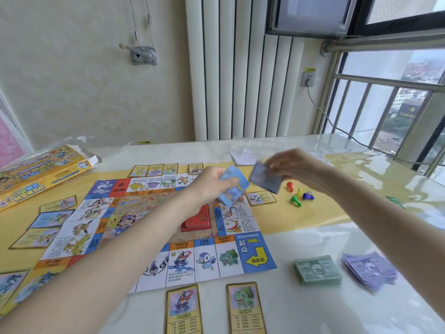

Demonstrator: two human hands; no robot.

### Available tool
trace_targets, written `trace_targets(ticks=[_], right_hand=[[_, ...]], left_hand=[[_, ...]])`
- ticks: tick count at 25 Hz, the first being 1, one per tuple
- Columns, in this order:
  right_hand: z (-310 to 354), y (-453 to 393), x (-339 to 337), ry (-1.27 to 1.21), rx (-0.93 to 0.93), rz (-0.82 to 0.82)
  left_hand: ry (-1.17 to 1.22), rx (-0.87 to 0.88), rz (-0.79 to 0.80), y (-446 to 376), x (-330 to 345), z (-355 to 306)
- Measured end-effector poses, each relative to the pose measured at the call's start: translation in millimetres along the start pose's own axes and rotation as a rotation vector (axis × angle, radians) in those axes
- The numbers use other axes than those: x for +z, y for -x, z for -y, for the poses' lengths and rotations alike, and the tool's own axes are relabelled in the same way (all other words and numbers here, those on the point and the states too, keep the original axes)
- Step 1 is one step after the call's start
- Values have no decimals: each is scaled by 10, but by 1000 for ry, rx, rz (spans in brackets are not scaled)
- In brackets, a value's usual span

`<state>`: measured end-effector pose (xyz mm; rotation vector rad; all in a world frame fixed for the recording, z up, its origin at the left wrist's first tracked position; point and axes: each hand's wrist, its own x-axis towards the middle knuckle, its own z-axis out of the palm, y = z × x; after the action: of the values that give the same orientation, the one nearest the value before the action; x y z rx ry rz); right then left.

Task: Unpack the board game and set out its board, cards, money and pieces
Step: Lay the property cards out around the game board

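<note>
The paper game board [154,227] lies flat on the table, with a red card stack [197,219] near its middle. My left hand [209,183] holds a small stack of blue-backed cards [234,186] above the board's far right corner. My right hand [296,168] pinches a single blurred card [265,177] just to the right of that stack. Yellow-framed property cards lie around the board, two at the near edge [184,309] [245,307] and one at the right [261,197]. Coloured pawns and a die [299,192] sit right of the board. Green [317,270] and purple [369,270] money stacks lie at the near right.
The yellow game box [41,174] lies open at the far left with clear wrapping behind it. White paper sheets [243,156] rest at the back. A cable [337,126] runs from a wall socket across the table's far right. The window railing stands at the right.
</note>
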<state>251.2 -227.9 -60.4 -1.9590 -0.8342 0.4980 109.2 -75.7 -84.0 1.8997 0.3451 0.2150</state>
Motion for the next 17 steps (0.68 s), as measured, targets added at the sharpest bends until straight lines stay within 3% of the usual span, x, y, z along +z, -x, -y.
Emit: trace_targets(ticks=[2,3,6,13,17], right_hand=[[-51,28,-22,430,49,121],[-84,40,13,516,68,176],[-125,58,195,582,46,232],[-268,-19,304,681,-29,132],[-241,-13,306,666,-96,58]], left_hand=[[41,-41,-63,12,-93,64],[91,-62,-71,22,-118,104],[225,-102,-71,65,-123,155],[616,-239,-99,88,26,183],[610,-265,-144,72,66,202]])
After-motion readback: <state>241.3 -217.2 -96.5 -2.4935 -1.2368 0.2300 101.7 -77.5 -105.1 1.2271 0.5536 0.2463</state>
